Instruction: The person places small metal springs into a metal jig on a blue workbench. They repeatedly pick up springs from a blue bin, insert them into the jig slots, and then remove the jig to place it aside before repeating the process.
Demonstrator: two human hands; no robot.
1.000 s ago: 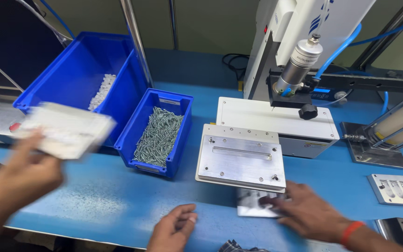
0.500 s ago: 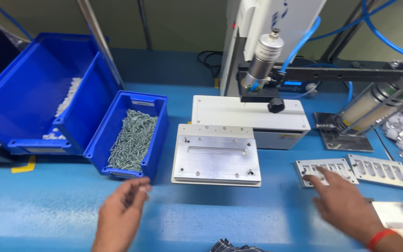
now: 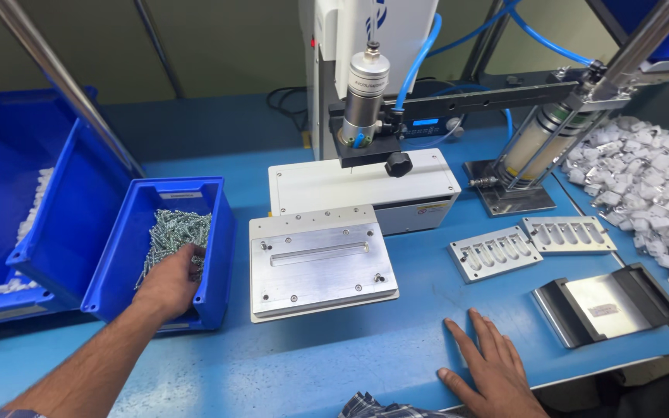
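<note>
My left hand (image 3: 170,282) reaches into a small blue bin (image 3: 222,255) and its fingers curl down onto a heap of silver screws (image 3: 176,228). The fingertips are buried, so whether they hold any screws is hidden. My right hand (image 3: 489,371) lies flat on the blue table near the front edge, fingers spread, with nothing in it. Between the hands sits a square metal fixture plate (image 3: 319,263) with a long slot, in front of a white machine base.
A screwdriver head (image 3: 365,101) hangs over the machine base. Two slotted metal trays (image 3: 495,252) (image 3: 568,234) and a black-framed metal tray (image 3: 605,303) lie to the right. White plastic parts (image 3: 644,186) are piled at far right. A large blue bin (image 3: 9,201) stands at left.
My left hand moved from the table into the screw bin. My right hand drew back from the slotted trays and now rests flat by the front edge.
</note>
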